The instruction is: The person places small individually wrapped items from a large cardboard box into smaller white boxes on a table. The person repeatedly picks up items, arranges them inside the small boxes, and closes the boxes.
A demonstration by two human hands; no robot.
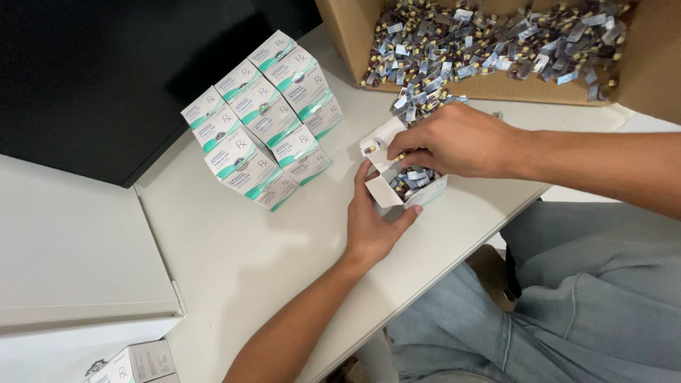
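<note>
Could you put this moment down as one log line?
left hand: steadies small open carton | right hand: pressing capsule strips in | stacked cartons beside | cardboard box behind

Small open white box (pixel 397 186) of foil capsule strips (pixel 413 176), upright on table edge
</note>
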